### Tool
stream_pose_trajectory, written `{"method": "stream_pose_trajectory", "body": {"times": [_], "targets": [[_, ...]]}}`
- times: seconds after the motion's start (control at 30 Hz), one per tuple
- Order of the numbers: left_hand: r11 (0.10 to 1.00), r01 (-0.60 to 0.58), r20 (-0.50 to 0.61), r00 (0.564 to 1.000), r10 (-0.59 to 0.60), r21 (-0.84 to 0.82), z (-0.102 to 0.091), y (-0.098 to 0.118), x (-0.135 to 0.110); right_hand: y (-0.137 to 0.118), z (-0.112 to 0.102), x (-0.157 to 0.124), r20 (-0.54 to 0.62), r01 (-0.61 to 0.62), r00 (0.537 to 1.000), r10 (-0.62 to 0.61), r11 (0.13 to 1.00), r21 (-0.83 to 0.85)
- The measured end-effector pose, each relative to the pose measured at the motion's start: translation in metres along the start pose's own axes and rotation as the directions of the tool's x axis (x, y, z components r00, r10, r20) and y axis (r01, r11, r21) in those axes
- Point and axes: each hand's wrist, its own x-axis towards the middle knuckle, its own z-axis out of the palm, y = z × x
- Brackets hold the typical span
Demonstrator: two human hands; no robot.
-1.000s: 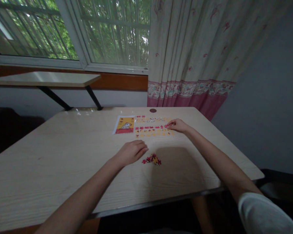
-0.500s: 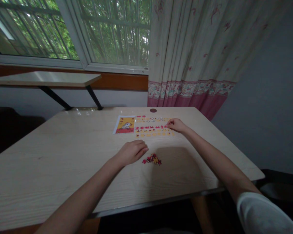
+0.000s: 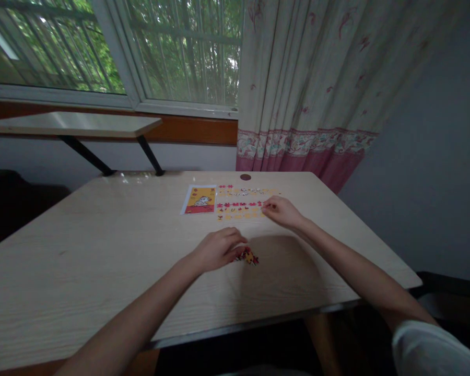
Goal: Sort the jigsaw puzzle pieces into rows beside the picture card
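My left hand (image 3: 221,248) hangs over the near side of a small heap of jigsaw puzzle pieces (image 3: 249,256), red, yellow and dark. Its thumb and fingers are apart at the heap's left edge, covering part of it. Farther back, my right hand (image 3: 282,211) has its fingertips drawn together beside the right end of the sorted rows; whatever lies between them, if anything, is too small to make out. A row of red puzzle pieces (image 3: 241,204) runs left from those fingertips, with yellow puzzle pieces (image 3: 238,216) in rows nearer to me.
Left of the rows lies a picture sheet (image 3: 200,200) showing a spotted white animal on yellow and red. Behind are more pieces and a round brown disc (image 3: 245,177) in the tabletop (image 3: 102,250). A raised shelf (image 3: 74,125) stands at back left, a curtain (image 3: 297,104) behind.
My right hand has drawn back slightly toward me from the red row. My left hand has moved right, and its fingers now reach over the heap.
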Motion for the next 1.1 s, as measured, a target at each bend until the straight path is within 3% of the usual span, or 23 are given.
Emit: {"method": "stream_pose_trajectory", "body": {"times": [0.13,0.4,0.73,0.97,1.1], "targets": [[1.000,-0.022,0.018,1.000,0.022,-0.004,0.004,0.007,0.001,-0.025,0.010,-0.021,0.073,0.168,0.982,-0.172,0.984,0.054],[0.998,-0.001,-0.004,1.000,0.001,-0.064,0.004,0.005,0.001,-0.043,0.017,-0.035,0.012,0.206,0.978,-0.209,0.972,0.115],[1.000,0.011,-0.267,0.964,-0.003,0.027,-0.002,-0.002,0.000,-0.063,0.019,-0.045,-0.083,0.307,0.951,-0.298,0.943,0.129],[0.999,-0.043,-0.256,0.966,0.040,-0.004,-0.003,-0.002,-0.001,-0.066,0.023,-0.046,-0.060,0.282,0.959,-0.277,0.951,0.124],[0.994,-0.026,-0.275,0.961,-0.005,-0.108,-0.001,-0.001,0.000,-0.065,0.025,-0.046,-0.067,0.283,0.959,-0.277,0.952,0.120]]}}
